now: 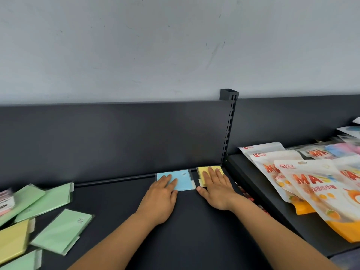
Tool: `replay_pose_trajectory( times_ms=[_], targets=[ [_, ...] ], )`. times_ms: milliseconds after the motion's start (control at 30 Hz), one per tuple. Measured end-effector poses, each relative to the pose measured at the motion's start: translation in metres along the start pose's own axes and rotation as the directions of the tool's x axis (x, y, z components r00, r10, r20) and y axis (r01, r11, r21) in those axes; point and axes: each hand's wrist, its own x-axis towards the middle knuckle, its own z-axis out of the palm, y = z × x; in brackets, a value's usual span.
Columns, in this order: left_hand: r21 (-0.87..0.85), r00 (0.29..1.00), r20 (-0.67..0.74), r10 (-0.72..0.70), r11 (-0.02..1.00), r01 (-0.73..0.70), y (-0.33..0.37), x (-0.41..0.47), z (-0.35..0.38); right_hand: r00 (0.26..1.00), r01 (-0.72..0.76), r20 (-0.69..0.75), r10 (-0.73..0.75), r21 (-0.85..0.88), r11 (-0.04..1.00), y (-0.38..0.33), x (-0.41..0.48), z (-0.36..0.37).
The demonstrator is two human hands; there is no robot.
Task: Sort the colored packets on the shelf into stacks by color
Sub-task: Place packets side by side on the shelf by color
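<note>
At far left edge, mid-height: a small pink-and-white box [5,201], blurred, beside the loose pile. Below and right of it, several green packets [62,229] strewn at odd angles, some overlapping, plus one yellow packet [12,242] near the lower left corner, touching the greens. Not yet sorted, by the look. Probably the supply to draw from.

Across the bare dark shelf [194,230] to centre frame: left hand [161,195] laid flat on a blue packet [183,179], fingers straight and close together, gripping nothing. Holds the packet down close against the back panel [116,143], likely to fix the spot for a blue stack. Cannot tell whether more than one blue packet there.

Just right of that, across a narrow gap: yellow stack [200,180], tucked into the corner by the slotted upright [229,123]. Right hand [216,186] flat on top, fingers straight and slightly spread, pressing rather than pinching. Seems meant to square the edges against corner and panel for tidy stacking. Looks thicker than a single packet, count unclear.

Further right, on the neighbouring shelf [253,178]: orange-and-white snack bags [311,182], overlapping, no part of the sort.

Judging from this layout: blue and yellow spots set side by side at the back, greens and the stray yellow at lower left not yet placed. Next calls, most likely, for a reach toward the left pile.
</note>
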Motion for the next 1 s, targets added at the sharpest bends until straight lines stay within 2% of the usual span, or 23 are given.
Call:
replay_pose_trajectory(
  times_ms=[267, 367, 500, 633, 833, 1000],
  targets=[
    [-0.017, 1.0, -0.002, -0.023, 1.0, 0.023, -0.002, -0.003, 0.003, 0.999, 0.017, -0.047, -0.015, 0.04, 0.999, -0.001, -0.002, 0.002],
    [0.023, 0.999, -0.047, -0.009, 1.0, 0.01, -0.001, -0.005, 0.001, 0.991, 0.041, -0.13, -0.027, 0.104, 0.994, -0.005, -0.006, -0.001],
    [0.08, 0.995, -0.094, 0.036, 0.996, -0.029, -0.001, -0.009, -0.007, 0.949, 0.132, -0.293, -0.115, 0.037, 0.991, -0.016, -0.015, -0.01],
    [0.067, 0.985, -0.161, 0.061, 0.996, -0.051, -0.012, -0.024, -0.03, 0.93, 0.237, -0.305, -0.204, 0.074, 0.969, -0.032, -0.023, -0.02],
    [0.095, 0.971, -0.235, -0.046, 0.993, 0.07, -0.043, -0.066, -0.056, 0.918, 0.354, -0.239, -0.316, 0.132, 0.926, -0.068, -0.024, -0.017],
    [0.094, 0.94, -0.282, -0.195, 0.969, 0.229, -0.067, -0.108, -0.064, 0.863, 0.489, -0.211, -0.459, 0.121, 0.864, -0.103, -0.027, -0.009]
  ],
)
